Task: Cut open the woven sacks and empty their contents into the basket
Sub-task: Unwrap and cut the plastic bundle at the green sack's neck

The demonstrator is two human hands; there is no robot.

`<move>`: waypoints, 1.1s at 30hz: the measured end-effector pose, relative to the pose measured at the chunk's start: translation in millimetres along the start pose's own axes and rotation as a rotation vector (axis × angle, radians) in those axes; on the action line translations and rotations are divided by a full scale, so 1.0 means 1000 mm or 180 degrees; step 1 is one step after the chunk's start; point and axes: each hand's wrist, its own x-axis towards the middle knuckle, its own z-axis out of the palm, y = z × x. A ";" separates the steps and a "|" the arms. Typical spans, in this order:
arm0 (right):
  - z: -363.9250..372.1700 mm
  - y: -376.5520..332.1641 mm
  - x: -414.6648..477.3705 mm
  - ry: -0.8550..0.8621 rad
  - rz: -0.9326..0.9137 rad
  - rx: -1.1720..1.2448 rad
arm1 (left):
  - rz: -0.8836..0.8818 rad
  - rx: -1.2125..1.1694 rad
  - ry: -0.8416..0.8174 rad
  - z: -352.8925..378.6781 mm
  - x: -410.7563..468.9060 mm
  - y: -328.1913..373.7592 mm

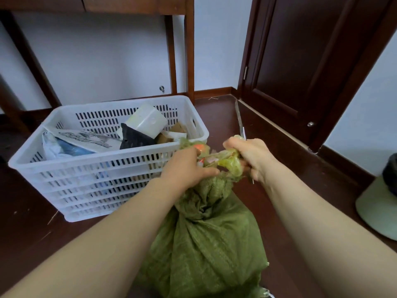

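Green woven sack (206, 239) stands before you beside the basket (111, 164); your left hand (187, 166) pinches its neck taut, while your right hand (251, 158) grips scissors (244, 132) to cut.

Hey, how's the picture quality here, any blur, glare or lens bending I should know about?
Head view: soft, even light, no hard shadows or glare; wide-angle bending bows the door and table legs near the edges; the hands, left and right, and the sack neck look slightly smeared; the basket is fairly sharp.
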 end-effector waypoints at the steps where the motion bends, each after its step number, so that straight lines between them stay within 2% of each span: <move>1: 0.007 0.003 0.007 0.0283 0.0037 0.0114 | -0.0042 0.0061 -0.0033 -0.001 0.000 0.004; 4: 0.010 0.012 0.026 0.1082 0.0227 0.0167 | 0.0090 0.0357 -0.0219 -0.012 -0.008 0.017; 7: -0.060 0.017 0.042 0.2057 0.0483 0.0468 | -0.0040 0.0252 -0.0087 -0.035 -0.030 -0.008; 9: -0.104 0.023 0.042 0.2198 0.0604 0.0772 | -0.0471 -0.0173 0.0026 -0.053 -0.047 -0.047; 10: -0.111 0.028 0.041 0.2185 0.0570 0.0574 | -0.0730 -0.0387 0.0022 -0.057 -0.055 -0.062; 12: -0.094 0.034 0.043 0.1721 0.0470 0.0108 | -0.1023 -0.0470 -0.0262 -0.053 -0.062 -0.077; 14: -0.055 0.031 0.037 0.0666 0.0286 0.0395 | -0.1015 -0.0655 -0.0556 -0.039 -0.058 -0.071; 16: -0.023 0.019 0.027 -0.0265 0.0145 0.0765 | -0.1116 -0.0948 -0.0329 -0.037 -0.052 -0.052; 18: -0.010 0.012 0.021 -0.0794 0.0083 0.1058 | -0.1174 -0.0969 0.0091 -0.041 -0.046 -0.049; 20: -0.001 0.008 0.016 -0.1027 0.0097 0.1254 | -0.1032 -0.0572 0.0841 -0.043 -0.040 -0.055; 22: 0.007 0.006 0.015 -0.1234 0.0118 0.1433 | -0.0747 -0.0627 0.1370 -0.045 -0.036 -0.048; 23: 0.011 0.006 0.015 -0.1370 0.0130 0.1530 | -0.0597 -0.0979 0.1366 -0.043 -0.029 -0.043; 25: 0.018 0.006 0.019 -0.1728 0.0107 0.1742 | -0.0356 -0.1847 0.0824 -0.036 -0.014 -0.024; 26: 0.020 0.007 0.023 -0.1864 0.0097 0.1808 | -0.0263 -0.2041 0.0527 -0.030 -0.004 -0.015; 27: 0.022 0.009 0.028 -0.1942 0.0108 0.1852 | -0.0156 -0.1984 0.0354 -0.022 0.008 -0.010; 29: 0.024 0.016 0.045 -0.1846 0.0147 0.1892 | 0.0044 -0.1613 0.0486 -0.010 0.033 -0.006; 31: 0.022 0.025 0.066 -0.1471 0.0146 0.1806 | 0.0126 -0.1370 0.0654 0.001 0.056 -0.008; 33: 0.019 0.032 0.089 -0.1158 0.0221 0.1669 | 0.0139 -0.1204 0.0578 0.011 0.075 -0.009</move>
